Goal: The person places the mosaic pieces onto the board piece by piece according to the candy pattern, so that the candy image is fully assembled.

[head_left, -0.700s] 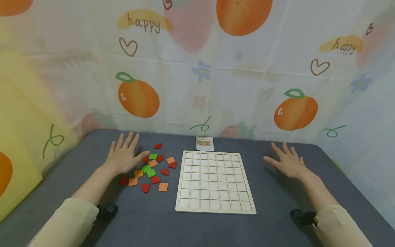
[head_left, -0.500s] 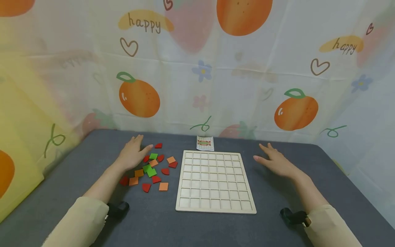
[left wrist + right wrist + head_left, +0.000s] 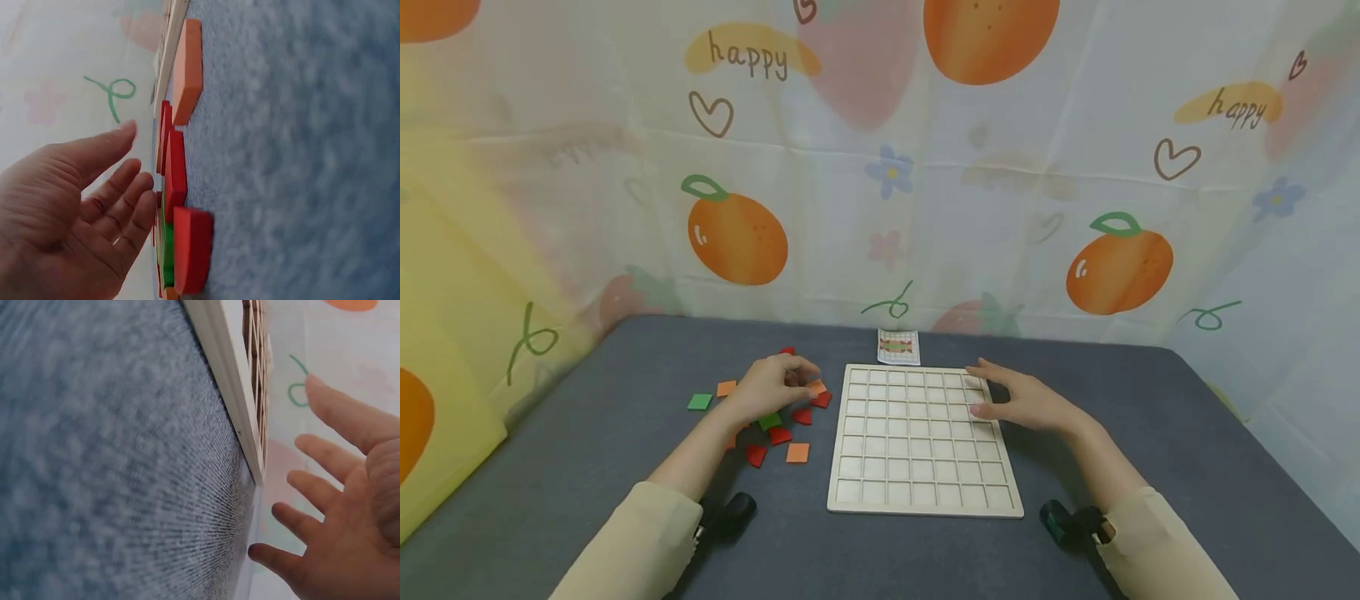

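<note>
My left hand [image 3: 771, 387] hovers over a loose cluster of small coloured tiles, fingers gently bent. In the left wrist view that hand [image 3: 69, 206] has thumb and fingers apart and nothing between them. Near its fingertips are an orange tile [image 3: 816, 387] and a red tile [image 3: 822, 400]; the hand hides others. A wooden grid board [image 3: 925, 512] with bare square cells lies in the middle. My right hand [image 3: 1030, 404] reaches over the board's right edge. Its fingers [image 3: 319, 487] are spread and hold nothing in the right wrist view.
A small printed card [image 3: 898, 347] with a candy-like grid pattern lies behind the board. A green tile [image 3: 700, 402] and an orange tile [image 3: 726, 388] lie left of the cluster. A fruit-printed curtain [image 3: 827, 250] hangs behind the grey table [image 3: 887, 558].
My left hand has moved right over the tiles, baring a green and an orange tile on the left. The right hand has moved left to overlap the board's edge.
</note>
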Demonstrator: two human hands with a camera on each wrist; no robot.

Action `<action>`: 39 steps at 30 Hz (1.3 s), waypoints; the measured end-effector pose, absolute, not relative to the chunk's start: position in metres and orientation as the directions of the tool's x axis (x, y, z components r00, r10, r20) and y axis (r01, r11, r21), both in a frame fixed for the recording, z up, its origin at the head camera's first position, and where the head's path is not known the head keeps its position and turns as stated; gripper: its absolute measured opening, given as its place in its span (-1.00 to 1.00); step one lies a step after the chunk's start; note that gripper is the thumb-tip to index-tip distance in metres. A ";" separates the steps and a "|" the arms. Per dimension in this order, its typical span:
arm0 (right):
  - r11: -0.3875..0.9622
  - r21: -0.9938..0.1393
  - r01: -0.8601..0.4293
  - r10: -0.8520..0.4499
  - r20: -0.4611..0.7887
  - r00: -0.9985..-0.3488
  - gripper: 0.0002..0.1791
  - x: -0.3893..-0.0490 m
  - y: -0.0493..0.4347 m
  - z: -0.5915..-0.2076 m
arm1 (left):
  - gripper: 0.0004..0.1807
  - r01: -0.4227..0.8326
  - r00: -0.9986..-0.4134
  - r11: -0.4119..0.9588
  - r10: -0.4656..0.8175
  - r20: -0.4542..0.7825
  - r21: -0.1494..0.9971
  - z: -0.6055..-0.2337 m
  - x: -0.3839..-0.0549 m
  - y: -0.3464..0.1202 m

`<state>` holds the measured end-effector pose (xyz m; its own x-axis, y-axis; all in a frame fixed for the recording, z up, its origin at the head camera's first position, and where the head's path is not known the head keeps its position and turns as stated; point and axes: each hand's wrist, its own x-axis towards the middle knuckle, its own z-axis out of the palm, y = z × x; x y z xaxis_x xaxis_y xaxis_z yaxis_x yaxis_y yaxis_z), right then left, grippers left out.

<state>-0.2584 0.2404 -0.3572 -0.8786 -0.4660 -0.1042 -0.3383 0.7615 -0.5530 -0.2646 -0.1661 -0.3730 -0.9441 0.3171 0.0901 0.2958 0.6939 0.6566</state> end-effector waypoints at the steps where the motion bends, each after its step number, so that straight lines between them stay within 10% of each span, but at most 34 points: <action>1: 0.761 -0.553 -0.339 -0.469 -0.108 -0.876 -0.15 -0.259 0.240 -0.358 | -0.65 0.296 -0.943 0.697 0.323 0.083 0.653 -0.373 -0.264 -0.165; 39: 0.703 -0.583 -0.408 -0.594 -0.165 -0.787 -0.17 -0.262 0.248 -0.367 | -0.84 0.342 -0.930 0.743 0.355 0.095 0.575 -0.377 -0.265 -0.144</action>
<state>-0.2624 0.2479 -0.3672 -0.7873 -0.5939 -0.1655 -0.4078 0.7029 -0.5827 -0.2646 -0.1441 -0.3775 -0.9300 0.3552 0.0949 0.3424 0.7428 0.5753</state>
